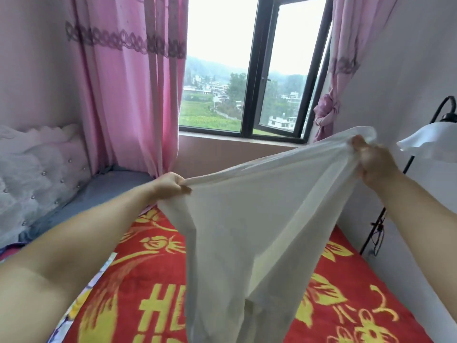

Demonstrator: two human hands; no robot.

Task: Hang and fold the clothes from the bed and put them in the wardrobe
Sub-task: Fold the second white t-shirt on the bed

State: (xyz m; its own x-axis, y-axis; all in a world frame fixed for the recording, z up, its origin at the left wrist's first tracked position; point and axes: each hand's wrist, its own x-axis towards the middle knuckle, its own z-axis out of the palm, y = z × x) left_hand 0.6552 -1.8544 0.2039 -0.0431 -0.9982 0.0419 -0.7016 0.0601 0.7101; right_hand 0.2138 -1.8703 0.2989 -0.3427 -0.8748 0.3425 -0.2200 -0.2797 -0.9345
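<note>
A thin white garment hangs stretched in the air in front of me, above the bed. My left hand pinches its upper left edge. My right hand grips the bunched upper right edge, held higher than the left. The cloth drops down between my arms and splits into two hanging parts near the bottom of the view. Beneath it the bed is covered by a red blanket with yellow flowers and letters.
A padded pink headboard and grey sheet lie at the left. Pink curtains frame an open window straight ahead. A floor lamp with a white shade stands by the right wall.
</note>
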